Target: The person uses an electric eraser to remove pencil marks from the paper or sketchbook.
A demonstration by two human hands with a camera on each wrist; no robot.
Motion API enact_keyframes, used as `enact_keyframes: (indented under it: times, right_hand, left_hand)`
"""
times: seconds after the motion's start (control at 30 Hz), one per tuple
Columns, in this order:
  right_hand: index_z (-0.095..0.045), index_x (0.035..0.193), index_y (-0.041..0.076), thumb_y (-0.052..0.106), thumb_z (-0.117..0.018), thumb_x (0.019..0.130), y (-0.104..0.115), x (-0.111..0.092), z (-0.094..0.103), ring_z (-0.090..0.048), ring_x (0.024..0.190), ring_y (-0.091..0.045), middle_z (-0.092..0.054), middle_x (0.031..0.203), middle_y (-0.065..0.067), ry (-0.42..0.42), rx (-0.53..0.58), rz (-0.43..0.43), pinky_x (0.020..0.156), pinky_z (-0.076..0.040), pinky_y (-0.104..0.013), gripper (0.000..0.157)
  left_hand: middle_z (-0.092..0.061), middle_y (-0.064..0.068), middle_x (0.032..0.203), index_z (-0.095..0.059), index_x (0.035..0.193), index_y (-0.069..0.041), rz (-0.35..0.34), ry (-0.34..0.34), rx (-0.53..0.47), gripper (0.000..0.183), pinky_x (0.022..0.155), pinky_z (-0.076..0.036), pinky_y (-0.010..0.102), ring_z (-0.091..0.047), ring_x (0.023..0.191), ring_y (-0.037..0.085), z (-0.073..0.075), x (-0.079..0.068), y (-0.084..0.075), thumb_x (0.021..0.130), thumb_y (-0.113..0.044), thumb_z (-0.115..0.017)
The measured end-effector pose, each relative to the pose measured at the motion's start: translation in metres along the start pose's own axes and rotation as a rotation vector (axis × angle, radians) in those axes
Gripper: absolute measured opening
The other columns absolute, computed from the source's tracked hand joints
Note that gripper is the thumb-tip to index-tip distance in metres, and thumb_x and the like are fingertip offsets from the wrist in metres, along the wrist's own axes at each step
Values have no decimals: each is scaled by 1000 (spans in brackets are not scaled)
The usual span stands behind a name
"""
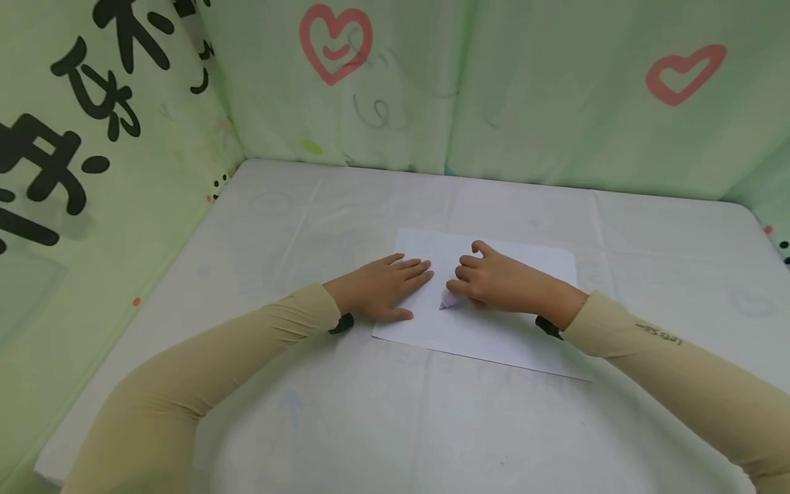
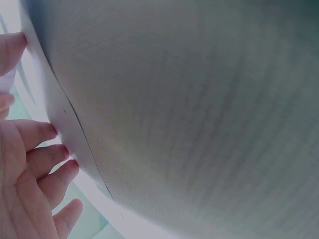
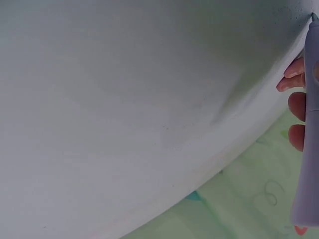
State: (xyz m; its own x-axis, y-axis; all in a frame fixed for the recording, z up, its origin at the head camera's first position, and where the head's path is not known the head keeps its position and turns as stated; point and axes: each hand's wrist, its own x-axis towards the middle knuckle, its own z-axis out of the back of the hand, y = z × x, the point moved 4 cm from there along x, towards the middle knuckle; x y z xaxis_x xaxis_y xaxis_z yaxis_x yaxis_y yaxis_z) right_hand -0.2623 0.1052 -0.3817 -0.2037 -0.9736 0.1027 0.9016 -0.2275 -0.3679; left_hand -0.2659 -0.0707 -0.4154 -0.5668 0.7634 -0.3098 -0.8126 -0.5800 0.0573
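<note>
A white sheet of paper (image 1: 487,343) lies on the table under both hands. My left hand (image 1: 385,285) rests on its left part, fingers spread and fairly straight. In the left wrist view the fingers of the left hand (image 2: 37,169) show at the left edge, by the paper. My right hand (image 1: 500,278) grips a thick lilac pen (image 1: 452,300), its tip pointing down and left at the sheet. The right wrist view shows the pen (image 3: 310,134) at the right edge, with a thin tip at the paper and small dark specks near it. Most of the right hand is out of that view.
The table (image 1: 321,412) has a pale, faintly patterned cover. A green curtain (image 1: 524,103) with red hearts hangs behind it, and another green curtain (image 1: 123,226) with large black characters stands at the left. Both wrists wear dark bands.
</note>
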Motion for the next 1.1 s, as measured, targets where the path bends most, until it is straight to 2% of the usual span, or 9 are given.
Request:
enact_keyframes:
  times: [0.5,0.67,0.93,1.1]
  right_hand:
    - [-57,88,14,9,-71,77,1,-8,5,-58,78,-20,-60,75,-1,65,14,-27,85,-47,-46,19]
    - [-56,87,13,7,-71,76,2,-9,6,-57,77,-20,-60,75,-1,46,9,-30,84,-47,-46,20]
    - [-56,89,13,8,-71,77,3,2,6,-57,78,-20,-60,76,-2,13,-10,-37,83,-47,-44,20]
    - [-58,89,14,11,-72,78,4,0,8,-58,79,-20,-62,77,-1,42,6,-43,84,-47,-45,19]
  left_hand:
    - [-15,7,159,-16,151,-9,-5,4,-1,75,120,-13,39,-18,146,21,2,-3,-1,95,-51,-42]
    - [-14,6,159,-15,152,-10,1,16,11,75,120,-14,39,-17,147,20,2,-3,-1,95,-52,-41]
    - [-16,7,159,-17,151,-9,-2,6,12,75,120,-15,40,-18,146,21,4,-5,-2,95,-51,-42]
    - [-16,7,159,-16,151,-9,-2,8,16,75,120,-15,39,-18,146,20,4,-7,-3,95,-52,-41]
